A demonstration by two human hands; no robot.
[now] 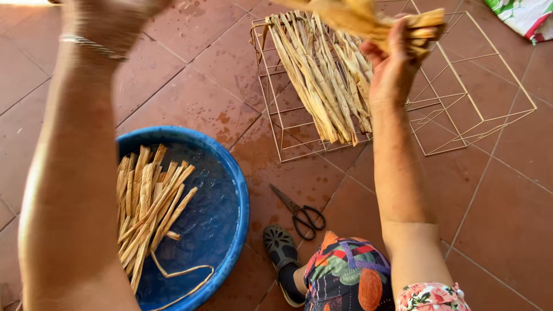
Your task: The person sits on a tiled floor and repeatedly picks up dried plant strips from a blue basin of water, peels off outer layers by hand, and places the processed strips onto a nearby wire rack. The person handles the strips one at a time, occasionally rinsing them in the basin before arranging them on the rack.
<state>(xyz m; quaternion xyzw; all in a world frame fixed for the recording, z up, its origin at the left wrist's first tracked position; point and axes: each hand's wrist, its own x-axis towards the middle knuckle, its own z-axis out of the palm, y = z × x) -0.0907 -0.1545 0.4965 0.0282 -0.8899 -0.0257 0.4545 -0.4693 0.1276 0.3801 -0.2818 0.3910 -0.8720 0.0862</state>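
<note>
The right hand (394,63) was raised above the floor (507,219), its fingers closed round a bundle of dry tan strips (357,17) that twisted up out of the top edge of the view. The left hand (112,17) was raised too, wearing a thin bracelet (92,46) at the wrist; it was cut off by the top edge, so I could not tell whether it was open or closed. The strips looked flat, fibrous and straw-coloured. More strips hung over a wire frame (461,86) on the floor beyond the hands. A blue basin (230,173) of water held soaking strips near the left arm. Black scissors (299,213) lay on the tiles beside the basin.
</note>
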